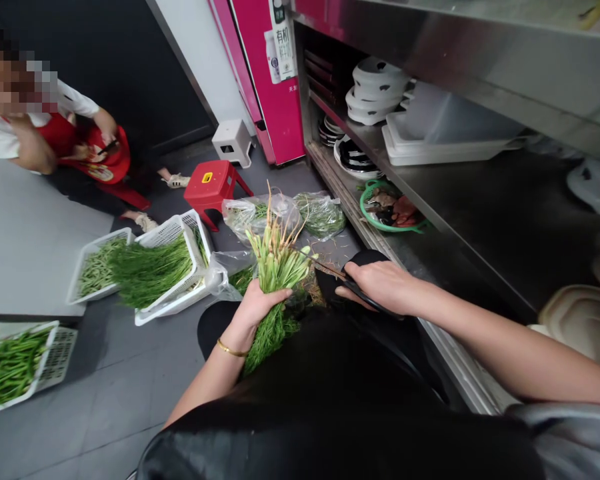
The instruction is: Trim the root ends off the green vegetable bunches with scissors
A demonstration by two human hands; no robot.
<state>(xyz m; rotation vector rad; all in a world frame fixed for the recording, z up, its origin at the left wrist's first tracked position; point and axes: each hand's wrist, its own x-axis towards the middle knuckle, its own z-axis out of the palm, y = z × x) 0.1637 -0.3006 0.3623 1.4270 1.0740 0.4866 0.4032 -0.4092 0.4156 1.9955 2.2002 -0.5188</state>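
- Your left fingers (281,296) clasp the bundle of greens (283,270), roots (275,233) pointing away beyond them, leaves (270,340) trailing toward you.
- Your right fingers (361,271), right of it, grip scissors (325,265), blades angled leftward across the root end.

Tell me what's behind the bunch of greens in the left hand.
Behind the bunch, clear plastic bags of greens lie on the floor. Whatever the bunch itself covers cannot be seen.

Black clothing (330,407), one bracelet (232,350) (thin, gold).
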